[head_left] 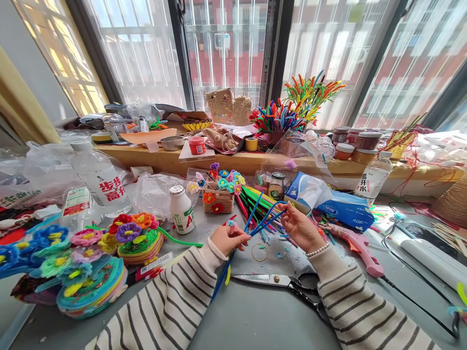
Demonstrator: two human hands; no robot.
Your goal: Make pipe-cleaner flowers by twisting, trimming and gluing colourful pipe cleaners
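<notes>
Several blue pipe cleaners (263, 224) run between my two hands above the grey table. My left hand (228, 238) is closed on them near their middle, and their lower ends hang beneath it beside a yellow piece (228, 274). A fluffy pink and blue ring sits on a finger of that hand. With its fingertips pinched, my right hand (299, 226) grips the other ends of the blue pipe cleaners. Large scissors (277, 280) with black handles lie below my hands. Behind them is a bundle of coloured pipe cleaners (251, 201).
Pipe-cleaner flowers (91, 267) crowd the left side, near a white bottle (181, 210) and a flower-filled basket (218, 200). A pink glue gun (359, 248) with its cord lies right, before a blue tissue pack (345, 209). Jars and craft items line the wooden sill (233, 160).
</notes>
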